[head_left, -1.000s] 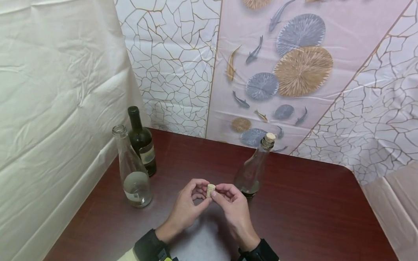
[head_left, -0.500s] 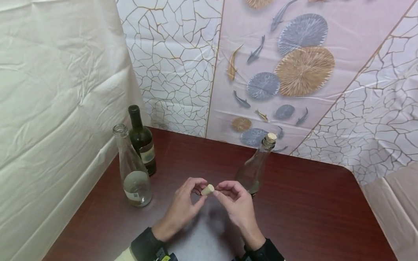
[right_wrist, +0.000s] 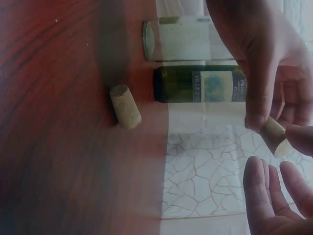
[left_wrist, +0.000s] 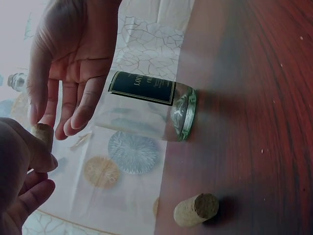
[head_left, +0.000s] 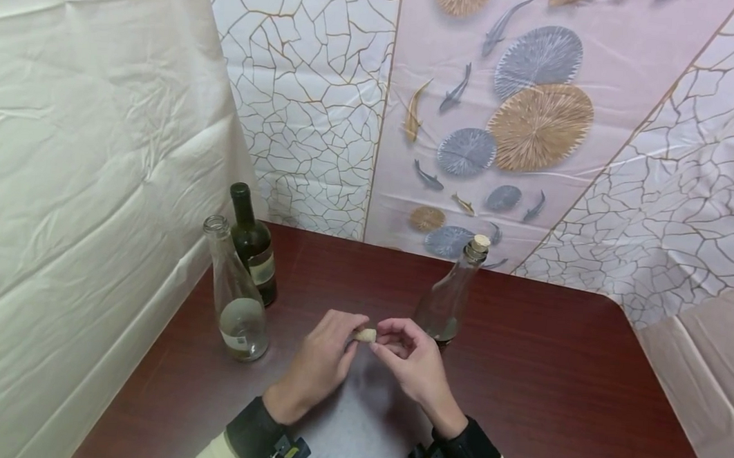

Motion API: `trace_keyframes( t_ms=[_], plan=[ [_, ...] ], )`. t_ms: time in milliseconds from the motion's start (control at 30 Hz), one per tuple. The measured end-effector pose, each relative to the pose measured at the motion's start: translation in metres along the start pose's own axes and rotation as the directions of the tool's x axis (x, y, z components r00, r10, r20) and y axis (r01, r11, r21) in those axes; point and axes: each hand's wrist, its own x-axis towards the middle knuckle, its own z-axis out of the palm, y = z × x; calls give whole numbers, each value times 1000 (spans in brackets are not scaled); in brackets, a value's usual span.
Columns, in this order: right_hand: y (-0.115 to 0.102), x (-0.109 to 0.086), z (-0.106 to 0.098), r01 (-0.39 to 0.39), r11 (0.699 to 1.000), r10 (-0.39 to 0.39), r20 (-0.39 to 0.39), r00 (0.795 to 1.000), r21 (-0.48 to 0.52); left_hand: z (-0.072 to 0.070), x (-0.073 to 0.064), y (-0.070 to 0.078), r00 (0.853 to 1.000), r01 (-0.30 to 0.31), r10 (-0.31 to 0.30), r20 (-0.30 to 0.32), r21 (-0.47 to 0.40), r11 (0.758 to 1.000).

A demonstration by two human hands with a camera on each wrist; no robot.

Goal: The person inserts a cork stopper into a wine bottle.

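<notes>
My left hand (head_left: 315,361) pinches a small cork (head_left: 366,335) between thumb and fingers, lying nearly sideways above the table. Facing it, my right hand (head_left: 412,363) has relaxed, slightly bent fingers, its fingertips right at the cork's free end. The left wrist view shows the right thumb close to that end of the cork (left_wrist: 42,133). In the right wrist view, the left thumb presses along the cork (right_wrist: 275,137). A second cork (right_wrist: 126,107) stands on the table, hidden behind the hands in the head view.
A clear bottle (head_left: 447,302) with a cork (head_left: 481,242) in its mouth stands beyond my right hand. At left are an uncorked clear bottle (head_left: 238,305) and a dark green wine bottle (head_left: 253,244). Patterned cloth hangs behind the reddish-brown table (head_left: 553,370).
The held cork has turned from upright to sideways, and the left fingers have closed further over it. The right fingers have come off it. The bottles stay in place.
</notes>
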Motion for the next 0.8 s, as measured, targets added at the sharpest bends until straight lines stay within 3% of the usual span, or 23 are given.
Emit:
trace_keyframes(
  t_ms=[233,800],
  plan=[
    [2,-1,5,7,998,-9,31,999,68,-1,2,3,996,-84,84,-13,25,996],
    [2,-4,9,-36,999,36,29,999,26,-3,-4,6,993,-110,108,40,48,993]
  ],
)
